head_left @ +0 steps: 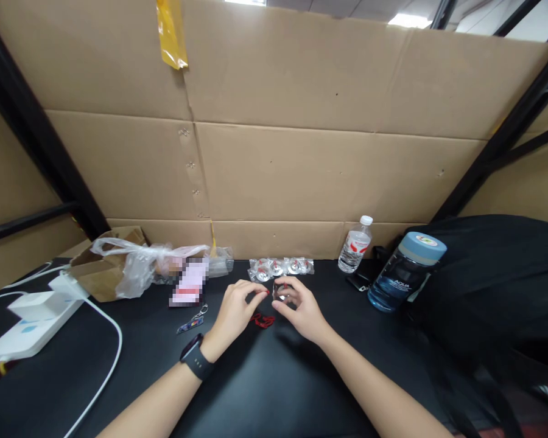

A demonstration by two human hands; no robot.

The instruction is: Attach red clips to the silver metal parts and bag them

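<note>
Holding a small shiny, clear-looking piece (281,293) in my right hand (307,313), thumb and fingers curled around it, above the black tabletop (274,392); exact shape too small to read from my end. My left hand (235,313) sits just beside it, thumb and index in a narrow pinch at a tiny red bit (268,292). Red cord (263,321) lies bunched below, between both hands; can't tell if it joins the red bit. Dark watch (196,356) on the left wrist. Behind the hands I get a row of clear packets (277,267) with round silvery contents, near the cardboard wall (274,158). Leftward: pixelated pink card (190,286), keychain (192,323) nearer me, knotted plastic bag (137,271) against a cardboard box (95,274), white power strip (31,340) at far left. Rightward: upright water bottle (355,244), bigger blue bottle (404,274), small black item (358,281) between them, black bag (493,292) at the edge.
</note>
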